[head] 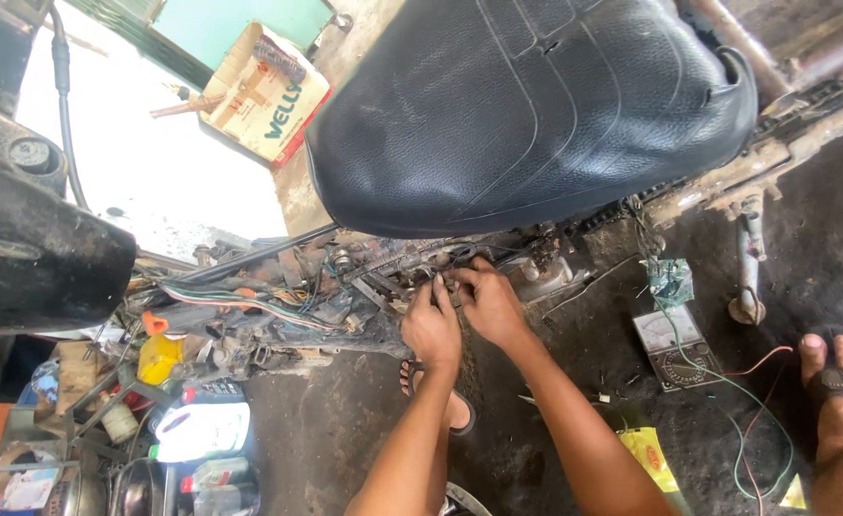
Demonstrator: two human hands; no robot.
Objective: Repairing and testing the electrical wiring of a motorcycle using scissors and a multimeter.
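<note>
Both my hands reach under a black motorcycle seat point(527, 105) into the grimy frame and engine area. My left hand point(430, 325) has its fingers curled on small metal parts and wires there. My right hand point(486, 298) is right beside it, touching it, with its fingers pinched on the same small part point(452, 285). What exactly they grip is hidden by the fingers. A bundle of coloured wires point(249, 301) runs leftward along the frame.
An analog meter point(672, 346) with red and green leads lies on the dark oily floor at right, below a small green circuit piece point(670, 280). A sandalled foot point(842, 382) stands at far right. Bottles and cans point(202, 430) crowd the lower left. A cardboard box point(264, 91) sits behind.
</note>
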